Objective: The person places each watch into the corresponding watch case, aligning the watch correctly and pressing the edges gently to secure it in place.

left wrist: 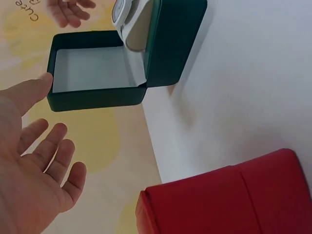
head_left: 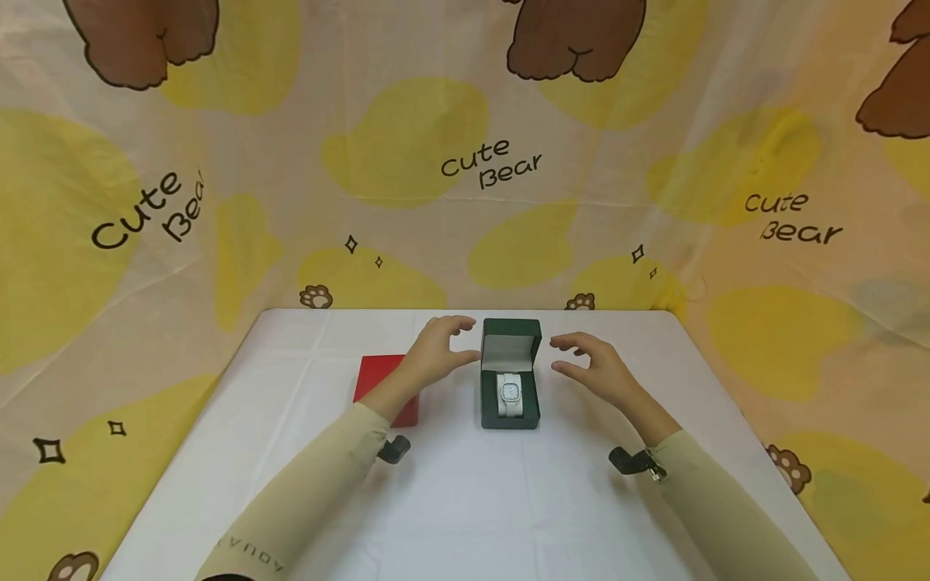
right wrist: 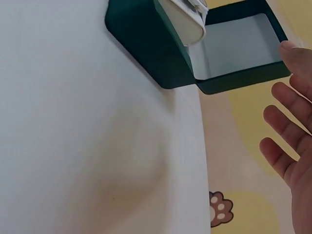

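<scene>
A dark green watch box stands on the table with its lid raised, showing a pale lining. Inside it sits a white watch with a squarish face, its strap wrapped round a cushion. My left hand hovers just left of the lid, fingers spread and bent a little, holding nothing. On the other side, my right hand is held in a similar loose curve, apart from the box in the head view. Both wrist views show the open lid near the thumbs; whether either thumb touches it there is hard to tell.
A red box lies on the table under the left forearm, partly hidden by it. The white table ends at a hanging cloth printed with bears and lettering. Each wrist carries a small black camera.
</scene>
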A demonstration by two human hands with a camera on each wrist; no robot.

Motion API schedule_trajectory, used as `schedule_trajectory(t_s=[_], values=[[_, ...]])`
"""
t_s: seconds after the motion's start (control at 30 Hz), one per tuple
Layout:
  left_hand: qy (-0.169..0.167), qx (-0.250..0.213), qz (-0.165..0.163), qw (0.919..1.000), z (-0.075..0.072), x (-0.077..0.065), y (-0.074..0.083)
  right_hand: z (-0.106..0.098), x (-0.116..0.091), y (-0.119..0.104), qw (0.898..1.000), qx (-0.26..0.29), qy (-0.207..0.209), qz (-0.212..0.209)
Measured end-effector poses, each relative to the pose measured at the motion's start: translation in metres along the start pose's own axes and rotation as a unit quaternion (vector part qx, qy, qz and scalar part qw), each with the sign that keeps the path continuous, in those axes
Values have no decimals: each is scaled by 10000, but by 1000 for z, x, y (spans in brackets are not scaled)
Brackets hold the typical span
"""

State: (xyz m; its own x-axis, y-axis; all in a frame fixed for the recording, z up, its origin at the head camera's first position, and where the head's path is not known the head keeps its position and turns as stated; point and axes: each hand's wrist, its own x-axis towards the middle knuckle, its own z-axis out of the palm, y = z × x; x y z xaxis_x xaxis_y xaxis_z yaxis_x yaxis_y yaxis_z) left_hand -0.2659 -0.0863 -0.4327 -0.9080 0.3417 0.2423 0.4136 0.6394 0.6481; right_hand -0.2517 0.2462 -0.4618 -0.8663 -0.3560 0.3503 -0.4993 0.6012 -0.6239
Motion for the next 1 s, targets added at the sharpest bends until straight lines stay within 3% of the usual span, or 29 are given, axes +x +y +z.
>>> schedule_trajectory(t_s=[0.4,0.7,1.0], values=[[-34,-292,134,9995,6,20,-8,-5,22,3,9988,298,-38,376],[-123,-535,11,9985,8,29,-8,-2,38,0,9983,454,-117,359],[-121,-664,97,9977,11,31,-6,2,43,-1,9983,538,-59,227]])
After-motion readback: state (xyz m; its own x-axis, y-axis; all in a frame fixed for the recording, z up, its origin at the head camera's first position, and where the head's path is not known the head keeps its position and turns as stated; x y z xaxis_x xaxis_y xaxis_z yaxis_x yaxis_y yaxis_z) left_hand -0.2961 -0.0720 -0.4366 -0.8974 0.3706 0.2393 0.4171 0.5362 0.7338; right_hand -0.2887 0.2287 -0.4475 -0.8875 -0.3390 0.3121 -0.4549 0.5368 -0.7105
